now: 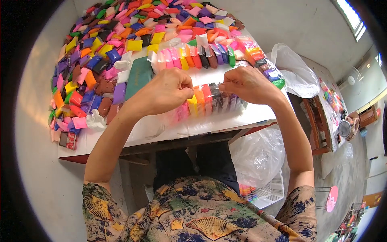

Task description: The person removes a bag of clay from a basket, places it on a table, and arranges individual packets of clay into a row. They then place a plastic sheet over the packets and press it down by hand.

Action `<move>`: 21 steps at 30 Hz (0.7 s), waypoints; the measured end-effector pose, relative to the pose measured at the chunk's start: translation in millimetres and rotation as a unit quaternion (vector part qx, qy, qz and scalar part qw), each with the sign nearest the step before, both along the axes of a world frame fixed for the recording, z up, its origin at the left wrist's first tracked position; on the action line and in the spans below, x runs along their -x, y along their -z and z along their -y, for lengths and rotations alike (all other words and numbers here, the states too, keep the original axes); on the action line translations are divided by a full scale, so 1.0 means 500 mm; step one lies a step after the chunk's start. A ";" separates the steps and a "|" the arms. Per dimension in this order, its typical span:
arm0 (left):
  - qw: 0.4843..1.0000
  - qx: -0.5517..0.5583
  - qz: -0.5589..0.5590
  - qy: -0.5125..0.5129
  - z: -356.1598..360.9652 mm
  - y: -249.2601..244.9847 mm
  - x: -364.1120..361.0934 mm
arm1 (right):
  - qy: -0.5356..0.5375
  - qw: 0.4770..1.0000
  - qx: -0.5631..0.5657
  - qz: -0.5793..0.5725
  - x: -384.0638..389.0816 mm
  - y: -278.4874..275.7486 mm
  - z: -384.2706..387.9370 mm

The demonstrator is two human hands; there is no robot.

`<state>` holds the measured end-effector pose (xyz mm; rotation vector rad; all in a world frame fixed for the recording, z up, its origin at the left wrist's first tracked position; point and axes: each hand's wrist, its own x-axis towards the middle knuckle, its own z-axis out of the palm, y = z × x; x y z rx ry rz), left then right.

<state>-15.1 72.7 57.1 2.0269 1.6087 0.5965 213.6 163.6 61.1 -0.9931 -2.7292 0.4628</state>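
Head view: left hand (pixel 169 90) and right hand (pixel 246 84) each pinch the top edge of the clear packet of coloured strips (pixel 213 101), which lies at the near edge of the table (pixel 250 117). Judgement: an even, level pinch suits the aligned strips. Loose coloured pieces (pixel 121 36), a second filled packet (pixel 201 56) and a green box (pixel 139 76) crowd just beyond, apart from the hands.

And here's the blouse (pixel 193 213) filling the bottom of the view: a dark navy ground splashed with mustard-yellow fan shells, olive leaves and small flecks of red. The left sleeve (pixel 98 201) and right sleeve (pixel 300 205) are cut short in the same print, with both forearms uncovered down to the bare left hand (pixel 167 90) and right hand (pixel 246 84). Beyond the hem, a plain black garment (pixel 193 161) covers the lap.
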 end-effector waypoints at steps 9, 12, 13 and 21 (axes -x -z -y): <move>0.997 0.015 -0.068 -0.042 -0.032 0.004 -0.011 | 0.049 0.997 -0.011 0.062 0.035 -0.003 -0.008; 0.993 -0.032 -0.101 -0.044 -0.032 0.009 -0.014 | 0.074 0.992 0.023 0.097 0.047 -0.024 0.006; 0.992 -0.052 -0.106 -0.041 -0.032 0.013 -0.012 | 0.074 0.992 0.015 0.096 0.048 -0.021 0.004; 0.973 -0.030 -0.208 -0.092 -0.020 0.006 -0.002 | 0.060 0.997 -0.039 0.040 0.033 0.017 -0.012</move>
